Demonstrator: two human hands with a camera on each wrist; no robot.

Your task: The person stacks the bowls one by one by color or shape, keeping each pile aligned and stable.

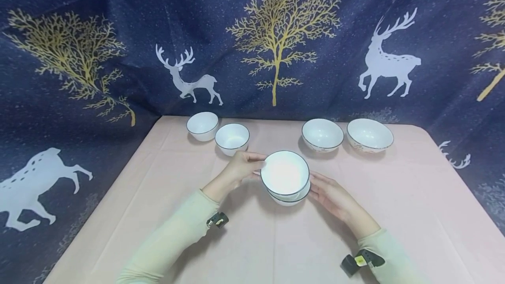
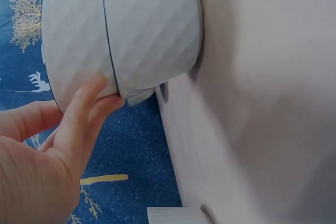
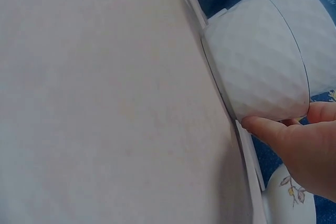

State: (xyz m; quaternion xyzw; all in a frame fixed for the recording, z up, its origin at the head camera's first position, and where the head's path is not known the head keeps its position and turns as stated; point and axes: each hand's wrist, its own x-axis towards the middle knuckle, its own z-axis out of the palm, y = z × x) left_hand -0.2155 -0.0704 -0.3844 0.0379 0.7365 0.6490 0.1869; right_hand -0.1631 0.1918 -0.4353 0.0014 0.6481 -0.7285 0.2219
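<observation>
Two white bowls with dark rims are stacked near the middle of the pink cloth. The upper bowl (image 1: 285,172) sits slightly tilted in the lower bowl (image 1: 287,202). My left hand (image 1: 236,170) pinches the upper bowl at its left side; in the left wrist view the fingers of that hand (image 2: 52,150) lie on the textured wall of the upper bowl (image 2: 76,40), close to the dark rim below. My right hand (image 1: 335,198) holds the lower bowl's right side; in the right wrist view its thumb and fingers (image 3: 299,140) grip the lower bowl (image 3: 257,61).
Behind my left hand stand two small white bowls, one at the far left (image 1: 202,126) and one nearer (image 1: 232,138). Two wider bowls, one (image 1: 322,135) beside a patterned one (image 1: 369,135), stand at the back right. A dark blue cloth (image 1: 244,86) with deer and trees hangs behind the table.
</observation>
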